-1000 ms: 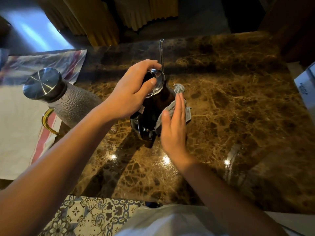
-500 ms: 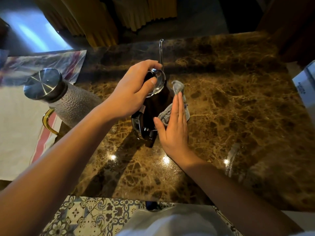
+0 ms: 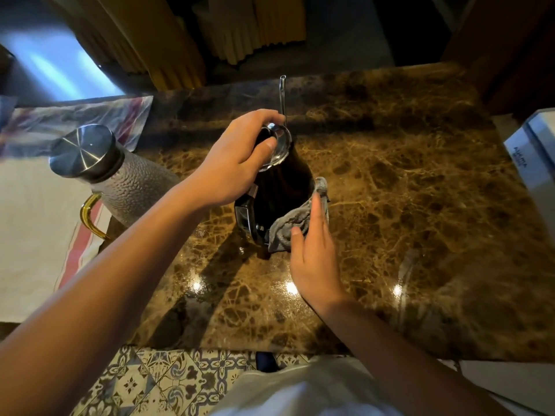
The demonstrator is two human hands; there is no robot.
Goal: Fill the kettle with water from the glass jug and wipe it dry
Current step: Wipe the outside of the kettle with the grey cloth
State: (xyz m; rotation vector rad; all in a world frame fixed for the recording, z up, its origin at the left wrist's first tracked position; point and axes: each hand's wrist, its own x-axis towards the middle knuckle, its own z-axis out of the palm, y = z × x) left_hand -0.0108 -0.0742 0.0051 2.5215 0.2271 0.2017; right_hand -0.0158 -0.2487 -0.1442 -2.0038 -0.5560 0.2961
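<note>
We see a black kettle (image 3: 280,187) with a silver lid (image 3: 277,148), a grey cloth (image 3: 295,222), and a brown veined marble counter (image 3: 405,205). The jug (image 3: 126,181) is dimpled clear glass with a silver cap and gold handle.

The surface (image 3: 390,190) was polished brown marble, showing several small light reflections. Yellow curtains (image 3: 186,40) hung beyond its far edge. Patterned floor tiles (image 3: 156,382) lay below its near edge. A white cloth with red stripes (image 3: 36,235) lay at left.
</note>
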